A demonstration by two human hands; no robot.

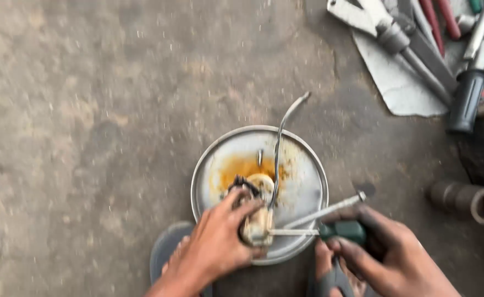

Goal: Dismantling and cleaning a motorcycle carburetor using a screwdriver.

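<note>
The person crouches over a round metal dish (308, 181) set on the concrete floor (88, 110), feet in sandals showing at the near edge. The left hand (214, 242) is clenched around a small cream-coloured part (257, 223) with dark wires on top, holding it down on the near side of the dish. The right hand (388, 247) grips the green handle of a screwdriver (330, 231), whose thin shaft runs left to meet the part low on its side. A second metal rod (324, 212) lies just beyond it, angled up to the right, and I cannot tell whether any finger is touching it. A curved grey tube (280, 148) rises from the part and bends away toward the far right. The dish floor is stained orange-brown around the part, so some fluid has evidently spilled or drained there. Judging from this, the part is out and on the dish, and the work on it with the screwdriver looks to be midway: the tube and wires are still attached, and nothing loose lies beside it. Far right, a heap of tools (429, 44) rests on a grey sheet, and a short rusty pipe (473, 201) lies on the floor to the right, well apart from the hands.
</note>
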